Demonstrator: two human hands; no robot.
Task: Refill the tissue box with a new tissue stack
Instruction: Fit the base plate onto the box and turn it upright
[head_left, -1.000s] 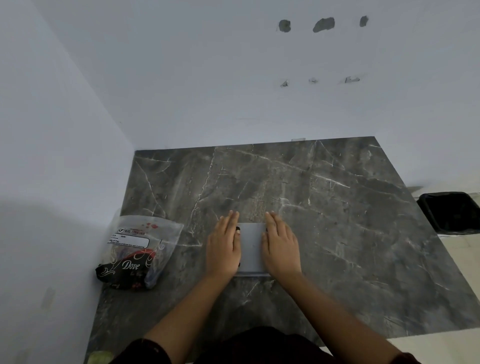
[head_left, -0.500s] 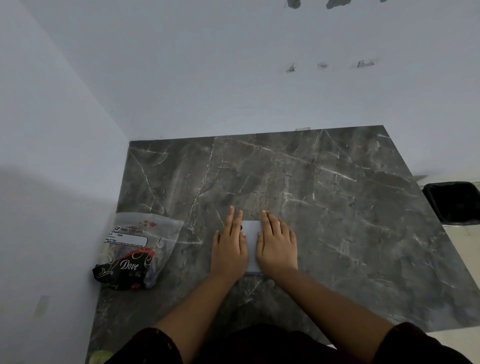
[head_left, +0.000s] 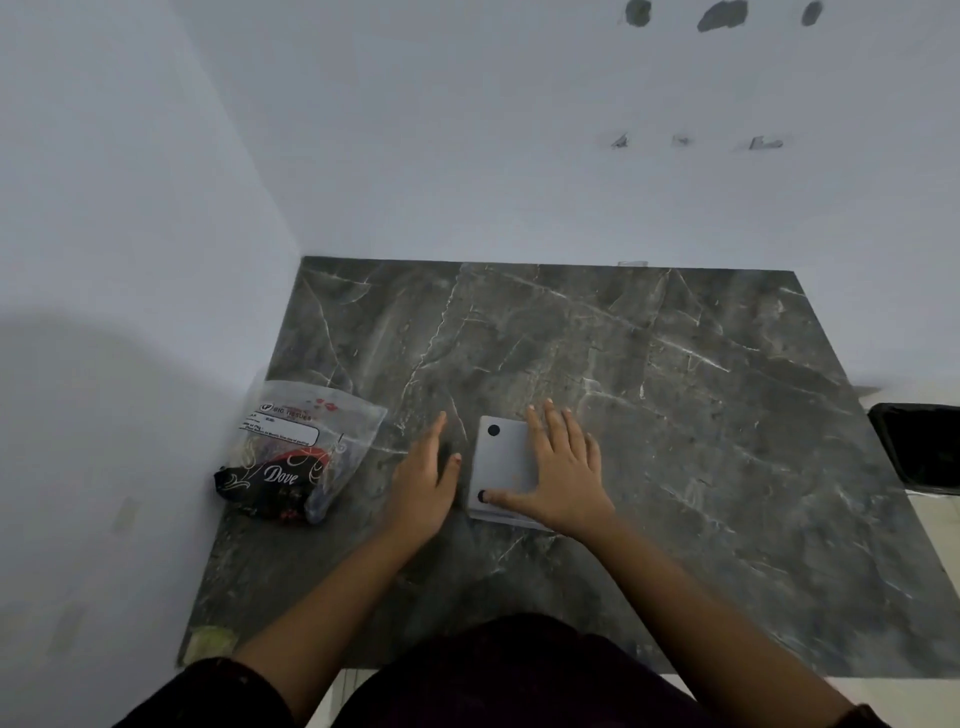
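A flat pale grey tissue box with two black round dots on its visible face lies on the dark marble table, near the front middle. My right hand rests flat on its right half, fingers spread, thumb by the near dot. My left hand lies open on the table just left of the box, apart from it. A clear plastic Dove tissue pack with a black and red lower part lies at the table's left edge.
White walls close the table on the left and at the back. A black bin stands on the floor beyond the table's right edge. A small greenish scrap sits at the near left corner.
Both hands were pressed together on top of the box. The left hand has slid off to the left onto the table, and the right hand has shifted right, uncovering the box's left side.
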